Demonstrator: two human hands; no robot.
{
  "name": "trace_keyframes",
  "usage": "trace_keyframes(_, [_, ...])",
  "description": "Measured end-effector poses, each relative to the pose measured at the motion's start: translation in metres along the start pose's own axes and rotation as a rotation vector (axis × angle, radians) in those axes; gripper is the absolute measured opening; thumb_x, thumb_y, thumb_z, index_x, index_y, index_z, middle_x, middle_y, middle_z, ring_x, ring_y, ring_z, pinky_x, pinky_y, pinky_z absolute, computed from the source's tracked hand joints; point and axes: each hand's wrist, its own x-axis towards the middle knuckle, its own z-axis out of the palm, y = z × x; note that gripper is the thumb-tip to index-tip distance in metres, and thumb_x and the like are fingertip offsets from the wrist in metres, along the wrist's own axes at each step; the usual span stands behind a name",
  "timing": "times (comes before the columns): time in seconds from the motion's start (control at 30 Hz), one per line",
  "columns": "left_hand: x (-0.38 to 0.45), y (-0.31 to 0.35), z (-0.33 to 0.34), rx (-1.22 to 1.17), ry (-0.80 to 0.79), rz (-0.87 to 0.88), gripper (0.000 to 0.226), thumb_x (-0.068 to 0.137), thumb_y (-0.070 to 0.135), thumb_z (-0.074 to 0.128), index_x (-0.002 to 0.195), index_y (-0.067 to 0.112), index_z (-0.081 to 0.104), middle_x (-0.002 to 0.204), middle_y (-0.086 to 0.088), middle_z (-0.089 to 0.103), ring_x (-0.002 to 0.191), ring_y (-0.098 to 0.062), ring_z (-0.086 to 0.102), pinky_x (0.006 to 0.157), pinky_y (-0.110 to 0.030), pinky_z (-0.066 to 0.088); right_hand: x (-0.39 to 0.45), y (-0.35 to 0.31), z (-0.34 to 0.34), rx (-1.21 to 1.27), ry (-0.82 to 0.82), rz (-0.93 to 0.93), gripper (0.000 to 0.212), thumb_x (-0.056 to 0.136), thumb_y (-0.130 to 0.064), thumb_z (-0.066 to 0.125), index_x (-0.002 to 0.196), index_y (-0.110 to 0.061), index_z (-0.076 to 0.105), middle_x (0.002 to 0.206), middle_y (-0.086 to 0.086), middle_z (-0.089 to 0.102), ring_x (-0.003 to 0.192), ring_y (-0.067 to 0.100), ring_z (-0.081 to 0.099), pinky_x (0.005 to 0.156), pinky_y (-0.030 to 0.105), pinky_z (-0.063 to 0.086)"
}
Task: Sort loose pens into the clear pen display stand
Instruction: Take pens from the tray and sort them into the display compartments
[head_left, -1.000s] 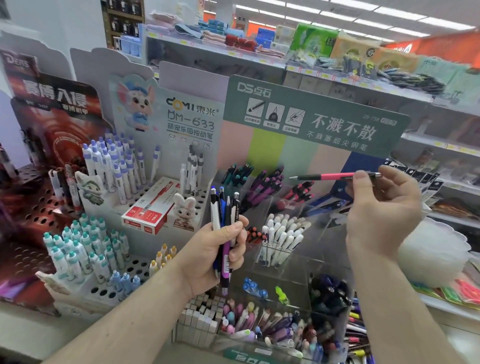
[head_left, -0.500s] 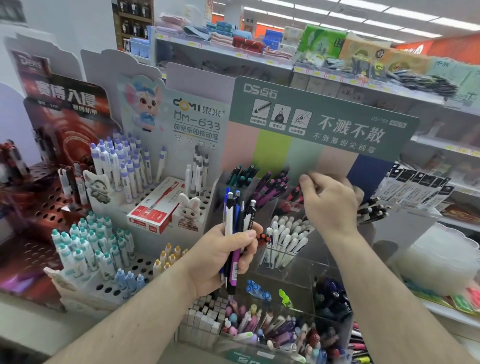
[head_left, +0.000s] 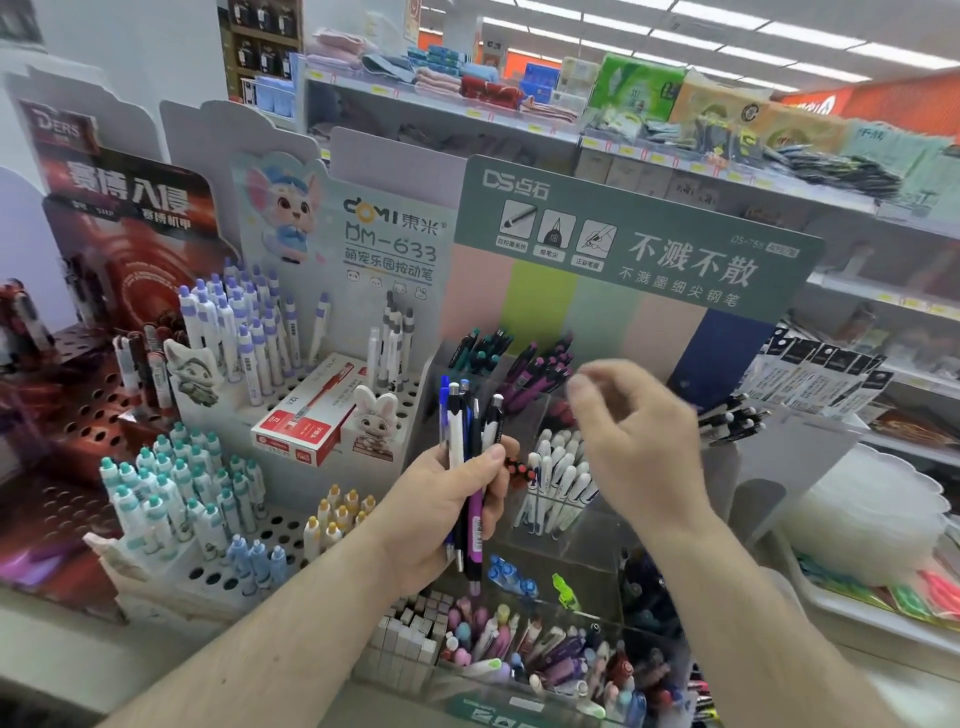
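A bundle of pens (head_left: 470, 467) is gripped upright in the left hand (head_left: 441, 512) before the clear pen display stand (head_left: 582, 540), while the right hand (head_left: 636, 447), blurred and loosely curled, is held empty above its white pens (head_left: 558, 478).

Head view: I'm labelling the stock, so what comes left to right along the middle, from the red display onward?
Red display → purple-capped pens → red pen box → left hand gripping a pen bundle → right hand → black-and-white pens

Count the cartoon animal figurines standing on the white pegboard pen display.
2: a grey-green fox-like figurine at the left, a white rabbit figurine right of the red box. Others may be hidden.
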Motion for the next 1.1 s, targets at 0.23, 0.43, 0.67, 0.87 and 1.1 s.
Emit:
trace_keyframes(0.23, [0.006,0.003,0.002,-0.247,0.288,0.131,0.032,0.074,0.033,0.063,0.099,0.012,0.064,0.065,0.002,0.054,0.052,-0.008,0.049,0.047,-0.021,0.046,-0.059,-0.02,0.029,0.136,-0.442,0.158,0.019,0.082,-0.033,0.077,0.081,-0.025,0.06,0.061,-0.006,0.063,0.051,0.002,0.05,0.05,0.021,0.043])
trace_keyframes(0.43, [0.006,0.007,-0.008,-0.195,0.4,0.252,0.035,0.078,0.044,0.059,0.093,0.013,0.062,0.065,0.002,0.058,0.052,-0.008,0.05,0.043,-0.021,0.043,-0.069,-0.017,0.031,0.226,-0.331,0.235,0.018,0.087,-0.011,0.074,0.09,-0.028,0.07,0.079,-0.006,0.07,0.067,0.011,0.067,0.066,0.032,0.058])
trace_keyframes(0.67, [-0.006,0.019,-0.023,-0.363,0.25,0.157,0.028,0.08,0.038,0.059,0.085,0.011,0.06,0.075,-0.004,0.062,0.053,-0.011,0.052,0.038,-0.018,0.038,-0.053,-0.016,0.014,0.486,-0.116,0.419,0.023,0.092,-0.002,0.064,0.103,-0.02,0.074,0.074,-0.003,0.075,0.064,0.009,0.069,0.061,0.026,0.058])
trace_keyframes(0.87, [-0.016,0.013,-0.025,-0.483,-0.044,0.05,0.037,0.051,0.025,0.098,0.075,0.012,0.073,0.098,-0.008,0.071,0.058,-0.014,0.059,0.039,-0.017,0.041,-0.03,-0.012,0.013,0.763,0.044,0.595,0.014,0.094,-0.001,0.061,0.103,-0.01,0.065,0.079,0.008,0.072,0.064,0.018,0.069,0.059,0.025,0.057])
trace_keyframes(1.1, [-0.014,0.012,-0.031,-0.419,-0.17,0.023,0.042,0.046,0.01,0.099,0.076,0.017,0.069,0.096,-0.005,0.068,0.059,-0.012,0.058,0.042,-0.018,0.04,-0.003,-0.016,0.017,0.798,0.049,0.577,0.011,0.095,0.0,0.06,0.098,-0.011,0.064,0.083,0.011,0.07,0.065,0.019,0.066,0.058,0.026,0.054])
